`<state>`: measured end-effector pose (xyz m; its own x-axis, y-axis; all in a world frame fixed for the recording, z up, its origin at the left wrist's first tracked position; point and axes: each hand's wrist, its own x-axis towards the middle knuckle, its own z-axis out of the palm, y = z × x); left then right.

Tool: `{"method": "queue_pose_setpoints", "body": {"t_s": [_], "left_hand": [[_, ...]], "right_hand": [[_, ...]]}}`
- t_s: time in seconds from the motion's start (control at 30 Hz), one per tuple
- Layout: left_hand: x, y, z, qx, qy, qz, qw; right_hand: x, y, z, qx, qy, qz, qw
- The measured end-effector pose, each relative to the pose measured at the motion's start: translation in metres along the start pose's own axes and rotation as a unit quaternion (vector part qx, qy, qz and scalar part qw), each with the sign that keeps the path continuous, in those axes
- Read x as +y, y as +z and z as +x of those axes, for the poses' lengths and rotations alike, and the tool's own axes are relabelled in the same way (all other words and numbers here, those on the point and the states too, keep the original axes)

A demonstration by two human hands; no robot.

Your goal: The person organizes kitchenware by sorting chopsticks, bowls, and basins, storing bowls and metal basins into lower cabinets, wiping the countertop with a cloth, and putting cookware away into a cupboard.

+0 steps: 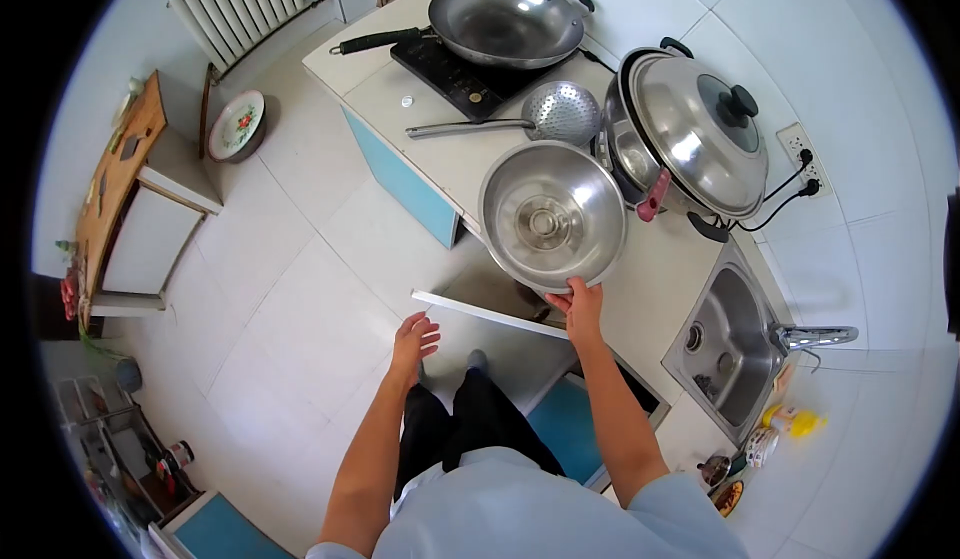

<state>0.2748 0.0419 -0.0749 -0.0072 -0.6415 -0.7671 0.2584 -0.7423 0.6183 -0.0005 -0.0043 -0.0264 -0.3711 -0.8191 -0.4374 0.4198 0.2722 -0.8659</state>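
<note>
My right hand [580, 311] grips the near rim of a stainless steel basin [500, 199], its thumb over the edge. The basin overhangs the front of the counter and looks empty inside, with a ringed reflection in its bottom. Just below it, an open cabinet door [480, 311] sticks out from the counter. Close to that door's outer corner is my left hand [416, 341], fingers stretched and holding nothing. Beyond the basin lies a perforated skimmer ladle [562, 112] on the counter.
A wok [508, 21] rests on a black induction cooker [450, 74]. To the right stand a large lidded steel pot [680, 109] and a sink [735, 334] with a faucet [815, 336]. A wooden-topped cabinet [125, 174] and a floral enamel basin [237, 124] are across the floor.
</note>
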Motion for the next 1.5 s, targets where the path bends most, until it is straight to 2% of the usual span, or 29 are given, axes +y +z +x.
{"method": "queue_pose_setpoints", "body": {"t_s": [0.07, 0.2, 0.37, 0.5, 0.57, 0.6, 0.67, 0.7, 0.77, 0.87, 0.9, 0.97, 1.0, 1.03, 1.13, 1.17, 1.23, 1.27, 1.33, 1.43, 1.5], "left_hand": [[0.011, 0.001, -0.014, -0.067, -0.004, 0.003, 0.998], [0.040, 0.027, -0.047, -0.116, 0.050, -0.034, 0.991], [0.070, 0.052, -0.072, -0.143, 0.067, -0.031, 0.987], [0.071, 0.035, -0.087, -0.148, 0.058, 0.027, 0.987], [0.083, 0.032, -0.115, -0.184, 0.069, 0.047, 0.979], [0.088, 0.030, -0.127, -0.209, 0.081, 0.053, 0.973], [0.090, 0.024, -0.139, -0.211, 0.092, 0.056, 0.972], [0.092, 0.023, -0.143, -0.196, 0.103, 0.079, 0.972], [0.087, 0.015, -0.141, -0.145, 0.102, 0.107, 0.978], [0.080, 0.013, -0.130, -0.131, 0.100, 0.148, 0.975], [0.078, 0.016, -0.128, -0.132, 0.096, 0.168, 0.972], [0.074, 0.028, -0.121, -0.158, 0.092, 0.184, 0.966], [0.073, 0.037, -0.118, -0.181, 0.088, 0.198, 0.959], [0.073, 0.049, -0.116, -0.198, 0.089, 0.213, 0.953], [0.074, 0.090, -0.114, -0.246, 0.100, 0.272, 0.925], [0.076, 0.104, -0.118, -0.258, 0.090, 0.285, 0.919], [0.076, 0.127, -0.120, -0.291, 0.090, 0.315, 0.899], [0.076, 0.139, -0.120, -0.311, 0.095, 0.332, 0.886], [0.075, 0.155, -0.119, -0.348, 0.085, 0.351, 0.865], [0.080, 0.175, -0.122, -0.396, 0.068, 0.371, 0.837], [0.085, 0.188, -0.124, -0.438, 0.062, 0.369, 0.817]], "right_hand": [[-0.009, 0.001, -0.006, 0.010, 0.028, -0.010, 1.000], [-0.015, 0.000, -0.034, -0.015, 0.066, 0.000, 0.998], [-0.017, 0.002, -0.064, -0.062, 0.017, -0.135, 0.989], [-0.019, 0.001, -0.079, -0.077, 0.013, -0.134, 0.988], [-0.026, -0.012, -0.080, -0.115, 0.074, -0.111, 0.984], [-0.028, -0.024, -0.080, -0.095, 0.065, -0.103, 0.988], [-0.029, -0.052, -0.088, -0.097, 0.150, -0.088, 0.980], [-0.035, -0.069, -0.096, -0.082, 0.141, -0.081, 0.983], [-0.056, -0.110, -0.121, -0.004, 0.191, -0.005, 0.982], [-0.079, -0.176, -0.150, 0.122, 0.175, 0.097, 0.972], [-0.072, -0.209, -0.149, 0.167, 0.162, 0.146, 0.961], [-0.060, -0.276, -0.137, 0.042, 0.158, 0.386, 0.908], [-0.057, -0.293, -0.128, -0.017, 0.105, 0.470, 0.876], [-0.060, -0.298, -0.122, -0.025, 0.081, 0.550, 0.831], [-0.048, -0.334, -0.082, -0.099, 0.035, 0.665, 0.739], [-0.046, -0.332, -0.073, -0.130, -0.013, 0.682, 0.720], [-0.039, -0.331, -0.053, -0.175, -0.032, 0.772, 0.610], [-0.038, -0.328, -0.045, -0.188, -0.036, 0.780, 0.596], [-0.054, -0.309, -0.045, -0.169, -0.057, 0.752, 0.634], [-0.068, -0.291, -0.049, -0.166, -0.067, 0.728, 0.661], [-0.069, -0.281, -0.057, -0.084, -0.110, 0.681, 0.719]]}}
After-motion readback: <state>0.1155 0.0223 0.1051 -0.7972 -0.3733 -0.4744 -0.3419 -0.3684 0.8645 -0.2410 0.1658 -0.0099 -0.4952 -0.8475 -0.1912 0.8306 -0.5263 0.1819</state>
